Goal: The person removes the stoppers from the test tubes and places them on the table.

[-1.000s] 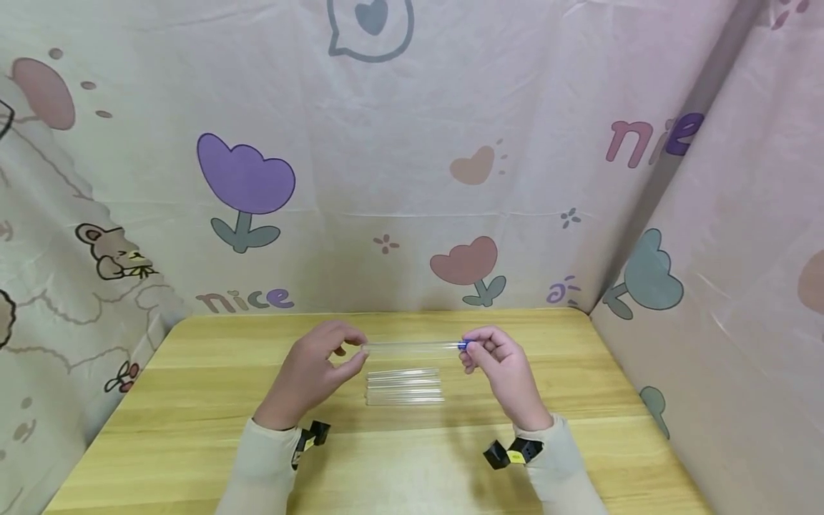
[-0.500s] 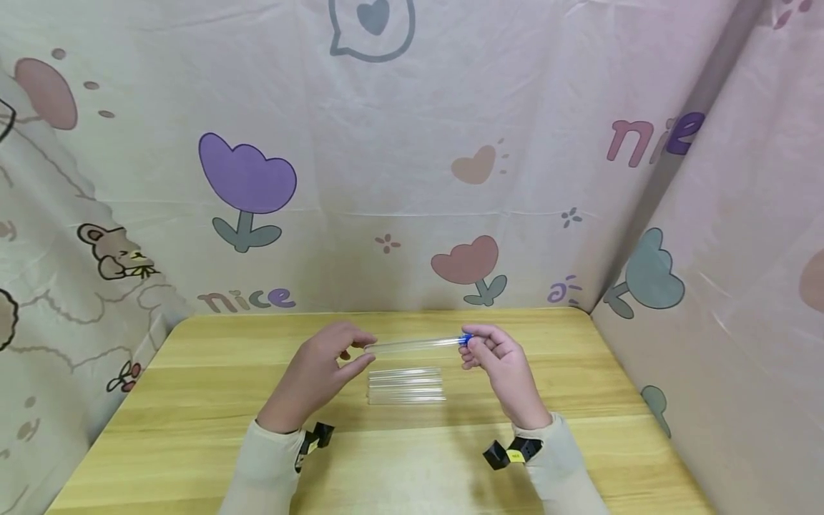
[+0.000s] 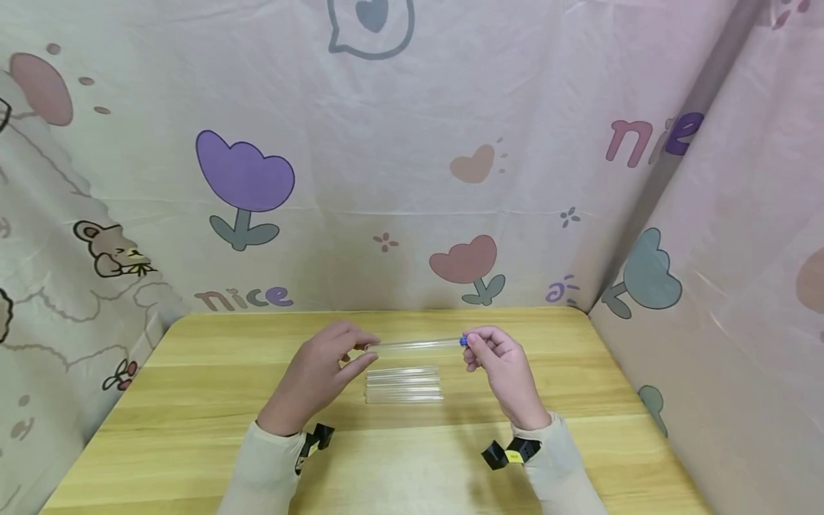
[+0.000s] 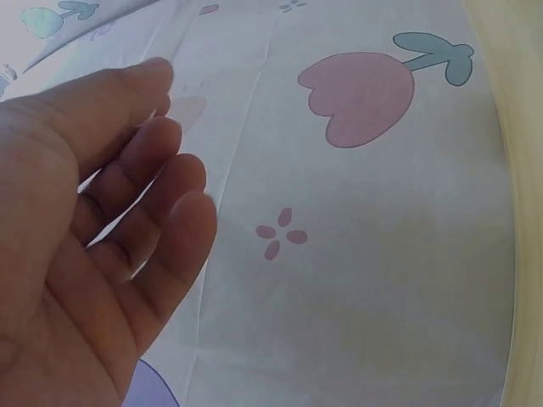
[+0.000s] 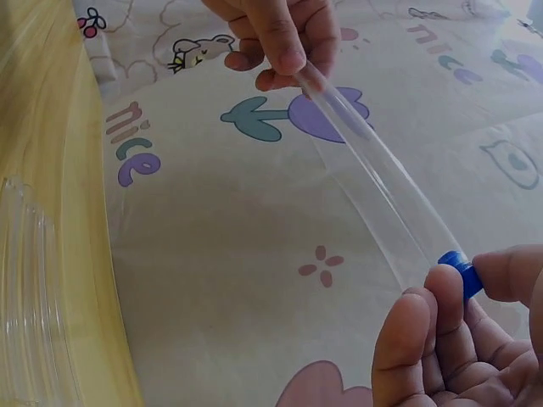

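A clear test tube [image 3: 418,345] is held level above the table between my two hands. Its left end is pinched between the thumb and fingers of my left hand [image 3: 315,379]. At the other end my right hand [image 3: 508,375] pinches a small blue cap [image 5: 461,275], which sits at the tube's mouth in the right wrist view. Fingers of the left hand [image 4: 110,203] fill the left side of its own wrist view, where the tube cannot be made out. Below the held tube, several similar clear tubes [image 3: 404,386] lie side by side on the table.
The light wooden table [image 3: 193,400] runs back to a printed cloth [image 3: 354,179] hung behind it. More cloth rises along the left and right sides. Both wrists carry small black cameras.
The tube's right end rose slightly, then came down a little; the tube is nearly level now. The left hand has shifted slightly right. Both hands keep their hold.
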A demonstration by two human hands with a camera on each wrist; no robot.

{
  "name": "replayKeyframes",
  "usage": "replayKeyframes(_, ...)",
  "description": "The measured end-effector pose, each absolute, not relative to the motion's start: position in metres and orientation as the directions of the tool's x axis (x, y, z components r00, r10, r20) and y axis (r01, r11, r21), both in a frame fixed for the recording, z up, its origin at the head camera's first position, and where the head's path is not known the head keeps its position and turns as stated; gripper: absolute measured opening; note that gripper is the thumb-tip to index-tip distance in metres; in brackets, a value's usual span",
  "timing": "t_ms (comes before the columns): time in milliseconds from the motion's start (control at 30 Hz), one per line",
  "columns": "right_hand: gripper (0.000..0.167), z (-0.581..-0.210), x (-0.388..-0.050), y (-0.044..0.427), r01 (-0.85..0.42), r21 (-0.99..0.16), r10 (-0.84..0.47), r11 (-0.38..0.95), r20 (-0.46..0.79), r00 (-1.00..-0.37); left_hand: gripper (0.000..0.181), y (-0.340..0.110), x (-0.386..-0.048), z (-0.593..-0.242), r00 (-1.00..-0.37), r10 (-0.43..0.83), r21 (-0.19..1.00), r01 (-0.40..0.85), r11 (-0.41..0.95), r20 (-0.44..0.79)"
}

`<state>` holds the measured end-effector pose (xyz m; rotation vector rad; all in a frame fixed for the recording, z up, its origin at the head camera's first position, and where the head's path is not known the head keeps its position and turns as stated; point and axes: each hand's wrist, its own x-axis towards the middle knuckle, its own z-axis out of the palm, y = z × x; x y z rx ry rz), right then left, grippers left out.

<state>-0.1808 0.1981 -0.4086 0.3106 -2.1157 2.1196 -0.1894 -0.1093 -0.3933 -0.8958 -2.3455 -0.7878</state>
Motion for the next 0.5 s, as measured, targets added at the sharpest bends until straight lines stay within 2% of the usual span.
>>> replayKeyframes(200, 0.022, -0.4073, -0.179, 0.1967, -0.229, -0.973, -0.049, 0.005, 0.229, -0.972, 0.023, -0.1063, -0.1883, -0.3915, -0.681, 0.39, 0.335, 0.679, 0.653, 0.62)
replayKeyframes(500, 0.019, -0.4076, -0.1798, 0.1945, -0.25, -0.968, 0.007, -0.003, 0.25, -0.968, 0.019, -0.1028, -0.1887, -0.396, -0.672, 0.394, 0.325, 0.685, 0.652, 0.627)
